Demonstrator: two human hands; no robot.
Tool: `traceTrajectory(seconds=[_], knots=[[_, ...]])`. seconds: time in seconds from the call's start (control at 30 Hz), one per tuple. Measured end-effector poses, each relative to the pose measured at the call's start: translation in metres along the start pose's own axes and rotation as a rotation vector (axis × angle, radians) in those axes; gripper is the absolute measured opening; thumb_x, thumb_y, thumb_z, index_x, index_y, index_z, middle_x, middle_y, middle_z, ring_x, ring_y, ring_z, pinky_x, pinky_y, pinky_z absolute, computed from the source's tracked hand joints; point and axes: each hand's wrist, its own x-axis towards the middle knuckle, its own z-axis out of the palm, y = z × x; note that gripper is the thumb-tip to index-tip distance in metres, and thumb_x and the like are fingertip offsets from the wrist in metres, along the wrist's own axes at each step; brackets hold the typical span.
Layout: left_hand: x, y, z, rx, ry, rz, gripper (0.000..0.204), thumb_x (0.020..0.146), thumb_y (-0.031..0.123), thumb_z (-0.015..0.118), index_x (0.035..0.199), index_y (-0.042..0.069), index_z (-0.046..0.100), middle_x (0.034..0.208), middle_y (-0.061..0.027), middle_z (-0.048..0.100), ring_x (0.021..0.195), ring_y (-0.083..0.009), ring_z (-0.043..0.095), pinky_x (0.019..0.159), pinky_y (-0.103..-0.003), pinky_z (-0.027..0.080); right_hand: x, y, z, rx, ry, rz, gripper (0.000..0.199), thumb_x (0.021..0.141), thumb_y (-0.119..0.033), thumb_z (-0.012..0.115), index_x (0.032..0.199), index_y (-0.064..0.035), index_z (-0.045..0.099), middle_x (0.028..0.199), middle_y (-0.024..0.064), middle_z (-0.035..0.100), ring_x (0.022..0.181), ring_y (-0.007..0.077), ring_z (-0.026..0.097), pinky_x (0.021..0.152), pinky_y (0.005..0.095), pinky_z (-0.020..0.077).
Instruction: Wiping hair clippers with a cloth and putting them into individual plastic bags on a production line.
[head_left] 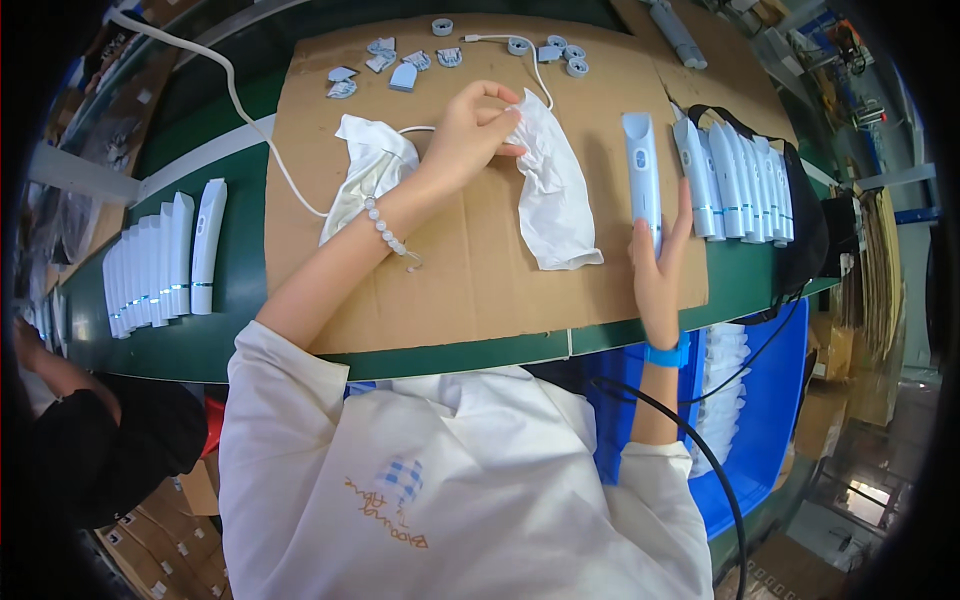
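Note:
With the thumb and fingers pinched together, my left hand [474, 138] holds the upper edge of a crumpled white pouch [555, 195] on the cardboard. A second white pouch [372, 160] lies partly behind my left forearm. My right hand [660, 270] has the lower end of a pale blue hair clipper [640, 165] between its thumb and outstretched fingers. The clipper's wide head points to the far side, and the two buttons on its front face up. My right palm hides part of its bottom end.
Similar clippers stand in rows at the left [150, 265] and right [740, 185]. Small clipper parts [403, 77] and a white cable [545, 75] lie at the back. A blue bin [770, 410] of white pouches is below right, by a black cable [690, 430]. Another person's arm [75, 375] shows at left.

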Motion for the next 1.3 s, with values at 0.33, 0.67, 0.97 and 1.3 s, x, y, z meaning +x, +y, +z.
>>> traceTrajectory(seconds=[0.33, 0.67, 0.97, 1.3], knots=[[-0.025, 0.013, 0.014, 1.058, 0.301, 1.044, 0.020, 0.072, 0.008, 0.063, 0.092, 0.007, 0.059, 0.090, -0.0063, 0.059, 0.079, -0.0221, 0.060, 0.063, -0.030, 0.047, -0.074, -0.012, -0.036, 0.463, -0.165, 0.171, 0.060, 0.084, -0.030, 0.055, 0.131, 0.0000, 0.032, 0.081, 0.0108, 0.055, 0.046, 0.0086, 0.042, 0.040, 0.0210, 0.0303], [-0.074, -0.019, 0.011, 1.030, -0.547, 0.825, 0.019, 0.073, 0.016, 0.060, 0.089, 0.006, 0.057, 0.101, -0.0081, 0.059, 0.105, -0.0275, 0.054, 0.082, -0.039, 0.046, -0.107, -0.004, -0.052, 0.409, -0.181, 0.363, 0.061, 0.080, -0.036, 0.057, 0.124, 0.0019, 0.040, 0.073, 0.0109, 0.055, 0.052, 0.0088, 0.046, 0.040, 0.0188, 0.0347], [-0.087, -0.016, 0.014, 1.121, -0.420, 0.699, 0.063, 0.062, 0.060, 0.066, 0.084, 0.003, 0.051, 0.129, -0.0309, 0.037, 0.127, -0.0423, 0.028, 0.104, -0.050, 0.022, -0.126, 0.009, -0.070, 0.696, -0.288, 0.405, 0.063, 0.076, -0.037, 0.061, 0.117, 0.0075, 0.044, 0.085, 0.0184, 0.060, 0.044, 0.0092, 0.045, 0.036, 0.0192, 0.0321], [-0.091, -0.022, 0.029, 1.078, -0.417, 0.762, 0.037, 0.072, 0.039, 0.065, 0.074, 0.006, 0.048, 0.140, -0.0199, 0.030, 0.116, -0.0396, 0.039, 0.095, -0.048, 0.028, -0.120, 0.005, -0.066, 0.554, -0.275, 0.464, 0.061, 0.076, -0.036, 0.061, 0.116, 0.0078, 0.046, 0.079, 0.0162, 0.061, 0.041, 0.0085, 0.043, 0.035, 0.0200, 0.0294]])
